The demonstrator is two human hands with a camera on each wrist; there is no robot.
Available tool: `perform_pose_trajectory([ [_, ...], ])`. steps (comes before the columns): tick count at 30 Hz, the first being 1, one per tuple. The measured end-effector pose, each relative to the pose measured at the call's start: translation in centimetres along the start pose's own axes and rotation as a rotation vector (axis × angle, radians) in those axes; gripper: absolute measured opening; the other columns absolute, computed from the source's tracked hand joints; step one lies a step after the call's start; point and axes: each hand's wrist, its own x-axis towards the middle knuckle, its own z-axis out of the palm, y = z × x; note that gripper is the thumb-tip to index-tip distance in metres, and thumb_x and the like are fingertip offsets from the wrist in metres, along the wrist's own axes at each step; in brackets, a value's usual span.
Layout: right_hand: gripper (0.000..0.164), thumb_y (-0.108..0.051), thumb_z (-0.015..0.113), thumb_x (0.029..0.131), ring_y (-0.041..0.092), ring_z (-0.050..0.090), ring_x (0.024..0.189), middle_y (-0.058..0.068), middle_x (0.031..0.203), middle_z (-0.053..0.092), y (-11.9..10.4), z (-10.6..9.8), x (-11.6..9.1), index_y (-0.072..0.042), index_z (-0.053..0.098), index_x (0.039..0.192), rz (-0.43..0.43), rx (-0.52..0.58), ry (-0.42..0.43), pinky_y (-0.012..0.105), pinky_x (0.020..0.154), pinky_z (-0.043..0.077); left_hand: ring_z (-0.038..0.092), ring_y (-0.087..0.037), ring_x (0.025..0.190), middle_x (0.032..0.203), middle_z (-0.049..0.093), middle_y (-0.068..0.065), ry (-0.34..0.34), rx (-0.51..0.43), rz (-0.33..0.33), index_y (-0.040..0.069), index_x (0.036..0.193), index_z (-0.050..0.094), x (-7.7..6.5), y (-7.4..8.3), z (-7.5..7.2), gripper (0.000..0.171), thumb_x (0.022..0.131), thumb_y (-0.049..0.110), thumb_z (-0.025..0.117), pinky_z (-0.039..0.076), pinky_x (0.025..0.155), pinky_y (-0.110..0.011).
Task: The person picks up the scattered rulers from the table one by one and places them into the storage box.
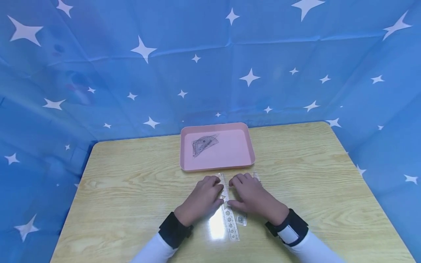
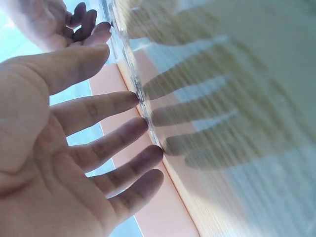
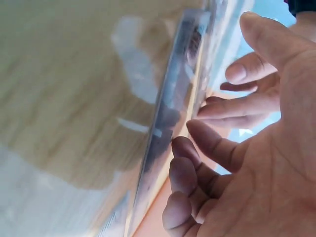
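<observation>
So the clear ruler (image 1: pixel 231 223) lies between my hands: left hand (image 1: pixel 202 197) at its 9 o'clock edge, right hand (image 1: pixel 252 195) at 3, neither one gripping anything afaict. Looks like I'm lining it up below the pink tray (image 1: pixel 233 146) at 12 o'clock; next move probably needs a light edge pinch.

We note a creased, bright blue cloth-like backdrop (image 1: pixel 207 86), printed with white four-pointed stars (image 1: pixel 249 77) of mixed sizes. It spans the far side and continues along both flanks of a pale yellow, wood-grain table (image 1: pixel 131 182) with rounded far corners. Long fold lines cross the backdrop; we see deeper blue shade beside the table's left edge. Tabletop glossy: one patch of white glare (image 1: pixel 217 225), front middle.
</observation>
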Motion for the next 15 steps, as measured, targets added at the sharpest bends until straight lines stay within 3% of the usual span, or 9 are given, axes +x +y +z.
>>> perform_pose_trajectory([
  [7, 0.07, -0.067, 0.07, 0.07, 0.021, 0.049, 0.09, 0.005, 0.103, 0.056, -1.0, 1.3, -1.1, -0.01, 0.056, 0.109, -0.006, -0.081, 0.001, 0.034, 0.07, 0.043, 0.052, -0.026, 0.116, 0.126, 0.056, -0.009, -0.014, 0.031, -0.025, 0.01, 0.112, 0.067, -0.7, -0.1, -0.5, 0.036, 0.086, 0.034, 0.068, 0.045, 0.096, -0.043],
  [15, 0.085, -0.078, 0.064, 0.066, 0.019, 0.043, 0.08, 0.005, 0.093, 0.05, -1.9, 2.6, -1.4, -0.005, 0.057, 0.108, 0.03, -0.186, -0.07, 0.029, 0.062, 0.037, 0.053, -0.028, 0.105, 0.122, 0.058, -0.01, 0.036, 0.069, -0.03, 0.01, 0.107, 0.067, -1.5, -0.5, -0.5, 0.032, 0.085, 0.034, 0.069, 0.047, 0.087, -0.042],
])
